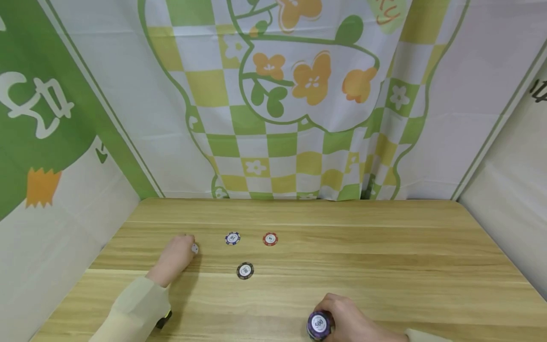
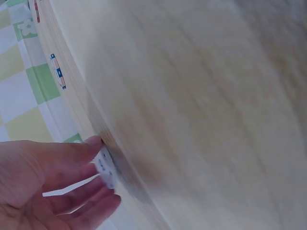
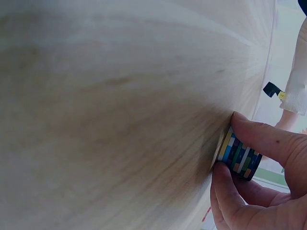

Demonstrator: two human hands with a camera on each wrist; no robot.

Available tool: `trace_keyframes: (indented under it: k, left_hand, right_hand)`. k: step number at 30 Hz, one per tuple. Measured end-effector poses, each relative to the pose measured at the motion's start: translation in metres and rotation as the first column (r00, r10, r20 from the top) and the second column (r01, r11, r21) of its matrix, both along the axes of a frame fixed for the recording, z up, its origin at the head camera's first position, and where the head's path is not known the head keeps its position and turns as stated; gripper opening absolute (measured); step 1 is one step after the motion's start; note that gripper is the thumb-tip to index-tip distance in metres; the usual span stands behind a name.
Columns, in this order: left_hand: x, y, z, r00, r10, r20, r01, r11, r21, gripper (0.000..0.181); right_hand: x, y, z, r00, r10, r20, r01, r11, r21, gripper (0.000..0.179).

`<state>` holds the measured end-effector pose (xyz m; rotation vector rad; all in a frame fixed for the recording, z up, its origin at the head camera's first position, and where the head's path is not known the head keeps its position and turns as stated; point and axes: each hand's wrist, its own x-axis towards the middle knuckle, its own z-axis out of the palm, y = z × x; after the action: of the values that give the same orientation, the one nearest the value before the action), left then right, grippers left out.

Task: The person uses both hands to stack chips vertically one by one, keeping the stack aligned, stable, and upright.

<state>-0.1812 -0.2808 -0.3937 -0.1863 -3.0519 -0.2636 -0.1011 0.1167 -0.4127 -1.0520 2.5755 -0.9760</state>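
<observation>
Pinching a white chip [image 1: 195, 248] at or just over the bench [image 1: 384, 266] in the left hand [image 1: 176, 254], leftward of the blue chip [image 1: 232, 238] and red chip [image 1: 270, 239]; gripping an upright chip stack [image 1: 318, 325] in the right hand [image 1: 348, 320], nearer and rightward of the black chip [image 1: 245, 270]; leaving open room toward the right edge.

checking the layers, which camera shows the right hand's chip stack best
The right wrist view: the chip stack shows side-on, its coloured edges visible in the right hand. The head view shows mainly its top, marked 500; the left wrist view shows none of it.
</observation>
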Motion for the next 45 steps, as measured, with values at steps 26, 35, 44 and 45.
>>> trace_keyframes:
  k: [26, 35, 44, 45]
  left_hand:
    - [0.006, 0.001, 0.007, 0.997, 0.022, -0.07, -0.018, 0.998, 0.064, 0.005]
    - [0.008, 0.004, 0.013, 0.998, 0.014, -0.066, -0.01, 0.998, 0.057, 0.007]
    - [0.01, 0.009, 0.014, 0.997, -0.015, -0.075, 0.017, 1.0, 0.026, 0.012]
    - [0.01, 0.01, 0.014, 0.997, -0.017, -0.078, 0.019, 0.999, 0.026, 0.013]
  right_hand:
    - [-0.002, 0.0, 0.002, 0.998, -0.007, 0.056, 0.007, 1.0, -0.004, 0.038]
    - [-0.002, -0.001, 0.003, 0.998, -0.008, 0.066, 0.008, 1.0, -0.011, 0.037]
    - [-0.002, -0.001, 0.003, 0.998, -0.002, 0.069, 0.002, 1.0, -0.009, 0.036]
    - [-0.002, -0.001, 0.003, 0.997, -0.003, 0.071, 0.004, 1.0, -0.008, 0.036]
